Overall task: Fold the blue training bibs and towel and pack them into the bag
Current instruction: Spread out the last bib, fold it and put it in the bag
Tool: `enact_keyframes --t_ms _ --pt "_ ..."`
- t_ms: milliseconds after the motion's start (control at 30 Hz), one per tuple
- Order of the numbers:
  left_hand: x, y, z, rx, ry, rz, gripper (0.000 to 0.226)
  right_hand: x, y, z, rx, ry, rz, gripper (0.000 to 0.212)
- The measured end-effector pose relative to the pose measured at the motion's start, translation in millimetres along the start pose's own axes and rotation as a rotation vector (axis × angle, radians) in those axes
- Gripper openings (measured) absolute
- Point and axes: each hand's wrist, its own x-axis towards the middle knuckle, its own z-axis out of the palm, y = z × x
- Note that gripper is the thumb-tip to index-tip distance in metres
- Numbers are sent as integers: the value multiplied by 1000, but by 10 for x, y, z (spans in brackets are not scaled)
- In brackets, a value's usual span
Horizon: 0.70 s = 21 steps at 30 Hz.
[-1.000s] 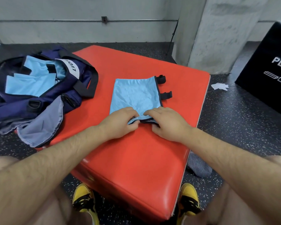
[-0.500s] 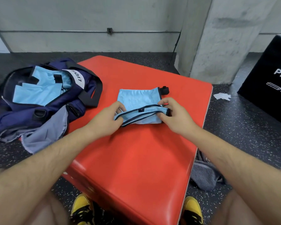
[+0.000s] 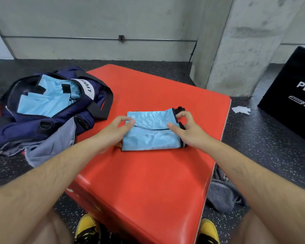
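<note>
I am viewing from the head camera and reporting near to far. Two yellow shoes are standing on the speckled floor at the near edge of the red pad. A grey striped towel is lying crumpled on the floor against the pad's right side, partly hidden by the right forearm. Both forearms are reaching forward over the pad. The bib is lying on the middle of the pad, folded into a rectangle with its upper layer doubled over toward me. The left hand is gripping the fold's left edge, thumb on top and fingers curled at the side. The right hand is pinching the right edge, thumb pressing on the blue cloth and fingers curled over the black trim by the black tabs. How far the fingers are reaching beneath the cloth I cannot tell. The bag is sitting open at the pad's left corner, well apart from the bib, with blue packed bibs showing inside it. A grey cloth is spilling out at the bag's near side onto the floor. Farther right, a white tissue is lying on the floor just beside a black box. A concrete pillar and a wall are closing the scene.
</note>
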Motion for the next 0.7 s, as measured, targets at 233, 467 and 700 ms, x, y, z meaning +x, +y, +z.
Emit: enact_keyframes --t_ms 233,467,700 --pt "-15 -135 -45 150 25 156 28 -69 -40 -98 -176 -144 -65 17" --pt "-107 -60 -7 130 -3 167 33 -121 -96 -168 -175 -115 -88 19" --pt "-120 -56 -25 124 49 126 51 -78 -167 -178 -124 -141 -13 36"
